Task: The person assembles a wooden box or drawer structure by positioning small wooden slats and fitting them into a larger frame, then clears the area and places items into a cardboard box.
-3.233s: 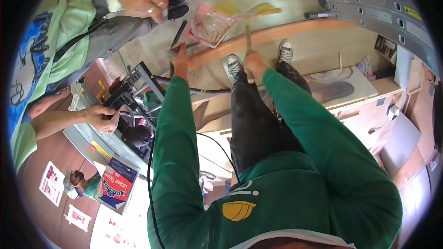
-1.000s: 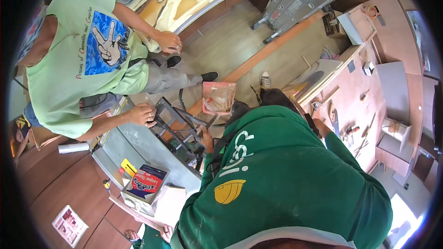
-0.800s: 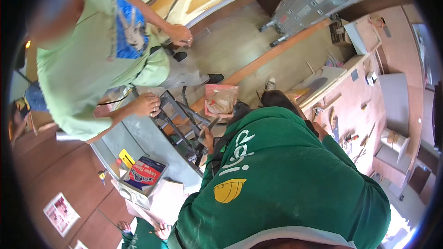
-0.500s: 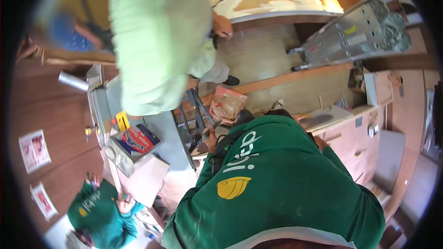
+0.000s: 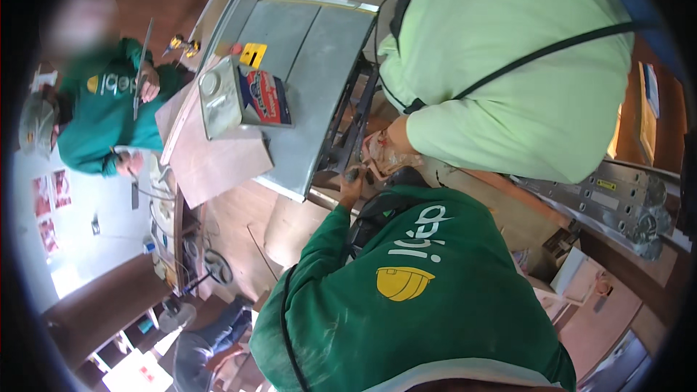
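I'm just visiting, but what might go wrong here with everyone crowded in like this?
The left hand holds a dark object close to the co-worker in the pale green shirt, so they might bump each other.

A black cord lies across the person's green sleeve and could snag.

A metal can stands on the grey table, by a board jutting past its edge; a knock there might upset the can.

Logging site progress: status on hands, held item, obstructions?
Left hand gripping a tool, kind unclear. Right hand out of view. Light-green-shirted co-worker close by; rectangular metal can on gray worktable.
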Tool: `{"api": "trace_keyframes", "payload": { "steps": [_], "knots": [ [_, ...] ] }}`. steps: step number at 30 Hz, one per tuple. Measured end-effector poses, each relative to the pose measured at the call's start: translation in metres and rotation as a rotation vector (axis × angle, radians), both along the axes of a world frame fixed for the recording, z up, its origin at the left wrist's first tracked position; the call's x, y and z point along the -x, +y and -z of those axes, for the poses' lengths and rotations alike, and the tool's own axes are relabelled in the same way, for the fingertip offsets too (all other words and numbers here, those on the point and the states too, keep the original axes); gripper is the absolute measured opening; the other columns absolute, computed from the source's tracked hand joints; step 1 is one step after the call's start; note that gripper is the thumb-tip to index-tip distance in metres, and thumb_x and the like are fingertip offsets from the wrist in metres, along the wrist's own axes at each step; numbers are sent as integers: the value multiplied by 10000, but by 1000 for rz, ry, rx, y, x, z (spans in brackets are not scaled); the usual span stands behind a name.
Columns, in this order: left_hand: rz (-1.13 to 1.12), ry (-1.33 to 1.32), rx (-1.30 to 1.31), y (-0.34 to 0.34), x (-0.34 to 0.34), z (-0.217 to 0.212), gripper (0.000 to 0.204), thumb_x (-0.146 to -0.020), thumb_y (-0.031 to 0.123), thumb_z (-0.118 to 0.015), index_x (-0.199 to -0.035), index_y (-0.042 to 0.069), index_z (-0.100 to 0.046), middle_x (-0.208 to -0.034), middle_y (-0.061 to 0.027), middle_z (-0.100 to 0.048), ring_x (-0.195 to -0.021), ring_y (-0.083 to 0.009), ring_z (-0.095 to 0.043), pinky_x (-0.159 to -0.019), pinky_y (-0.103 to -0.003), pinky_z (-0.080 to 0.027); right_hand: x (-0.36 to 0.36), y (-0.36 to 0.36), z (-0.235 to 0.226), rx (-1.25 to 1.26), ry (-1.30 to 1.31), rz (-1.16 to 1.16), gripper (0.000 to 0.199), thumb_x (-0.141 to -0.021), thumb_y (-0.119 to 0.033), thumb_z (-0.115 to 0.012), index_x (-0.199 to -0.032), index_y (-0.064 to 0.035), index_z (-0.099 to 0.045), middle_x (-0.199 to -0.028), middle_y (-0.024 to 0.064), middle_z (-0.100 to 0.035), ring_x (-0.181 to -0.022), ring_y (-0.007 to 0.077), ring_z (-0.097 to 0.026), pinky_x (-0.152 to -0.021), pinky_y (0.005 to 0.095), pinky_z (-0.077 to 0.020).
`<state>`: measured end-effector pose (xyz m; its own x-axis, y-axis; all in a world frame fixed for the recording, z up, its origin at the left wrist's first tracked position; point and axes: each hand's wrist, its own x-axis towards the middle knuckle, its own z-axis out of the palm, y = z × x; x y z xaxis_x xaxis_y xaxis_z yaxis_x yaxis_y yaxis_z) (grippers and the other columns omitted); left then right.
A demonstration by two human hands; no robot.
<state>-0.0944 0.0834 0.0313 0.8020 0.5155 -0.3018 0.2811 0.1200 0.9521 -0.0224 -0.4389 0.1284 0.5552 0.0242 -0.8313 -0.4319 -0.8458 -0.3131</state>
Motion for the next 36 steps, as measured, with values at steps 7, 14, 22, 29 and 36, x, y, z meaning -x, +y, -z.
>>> {"api": "trace_keyframes", "payload": {
  "steps": [7, 14, 22, 29, 36],
  "knots": [
    [-3, 104, -74, -7, 1, -21, 397, -915, 416, -764, -923, 26, -690, -852, -37, -648, -812, -155, -571, -779, -338, -483, -80, 69, -14, 15, -64, -234, 381, -934, -359, -598, -879, 6, -695, -749, 104, -658, -658, 199, -621, -593, 390, -459],
    [50, 126, 18, -1, 9, -5, 365, -906, 368, -776, -969, 11, -723, -881, -65, -710, -824, -144, -612, -800, -341, -505, -118, 114, -21, 15, -89, -357, 390, -942, -363, -590, -908, 12, -689, -780, 108, -662, -688, 198, -623, -621, 385, -463],
    [86, 135, -75, 6, 4, 8, 355, -911, 386, -767, -1016, 50, -728, -886, -88, -704, -825, -172, -620, -809, -354, -504, -130, 133, -23, 10, -109, -379, 401, -952, -369, -581, -942, 19, -682, -815, 112, -666, -722, 198, -626, -652, 379, -468],
    [119, 153, -106, 12, 4, 58, 458, -884, 444, -781, -1056, 27, -696, -935, -120, -705, -870, -233, -652, -849, -373, -506, -130, 137, -28, 4, -110, -350, 412, -961, -374, -573, -971, 25, -677, -846, 115, -670, -751, 198, -628, -680, 374, -471],
    [152, 111, -56, 2, -23, 37, 230, -934, 262, -753, -937, 37, -705, -866, -30, -672, -834, -127, -587, -791, -316, -487, -125, 125, -33, 15, -120, -266, 424, -969, -379, -565, -1000, 31, -671, -878, 119, -673, -781, 198, -630, -707, 369, -475]
  ]
}}
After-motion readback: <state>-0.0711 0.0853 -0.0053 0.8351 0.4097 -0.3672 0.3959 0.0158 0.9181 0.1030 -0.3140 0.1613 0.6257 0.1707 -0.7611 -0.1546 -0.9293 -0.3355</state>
